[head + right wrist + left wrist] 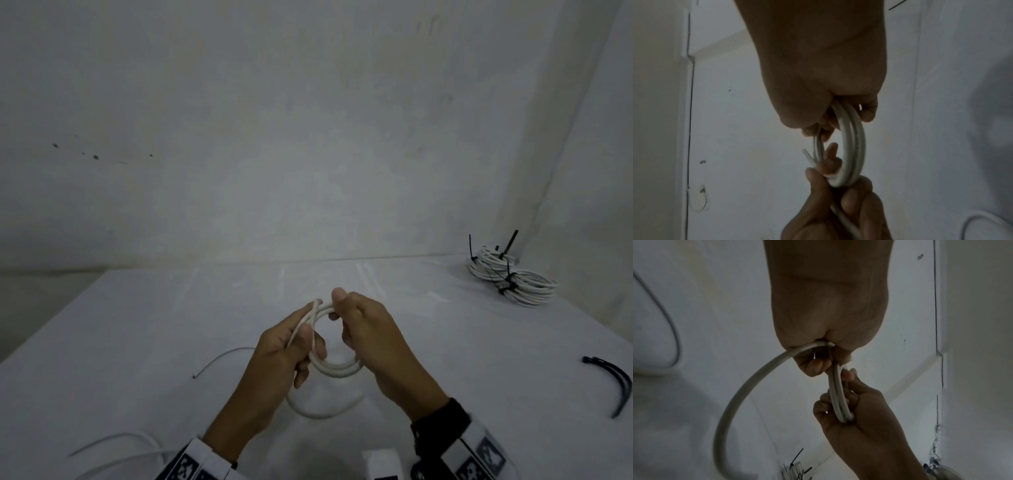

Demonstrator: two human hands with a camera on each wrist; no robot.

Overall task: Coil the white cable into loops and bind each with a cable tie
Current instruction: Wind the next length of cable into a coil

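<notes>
- The left hand (291, 346) grips the left side of a small coil of white cable (337, 368), fingers curled round the turns, with the cable's cut end (318, 301) poking up past the fingertips.
- The right hand (363, 329) clenches the opposite side of the coil, thumb on top; the coil is held in the air above the white tabletop (137, 325), between the two hands.
- A loose stretch of the same cable (322, 413) hangs from the coil and curves over the tabletop below, with more trailing off to the near left.
- Risk: the cable looks stiff and springy, so if either hand eases its grip the turns will likely spring apart and the coil will open.
- Risk: the spare black cable ties (613, 380) lie well apart to the right. Reaching for one means freeing the right hand, leaving the left hand alone to pin every turn.
- Risk: the trailing cable may snag or twist as it is drawn in, making uneven loops.
- Two finished bundles (510, 277), already bound with black ties, sit at the far right of the tabletop.
</notes>
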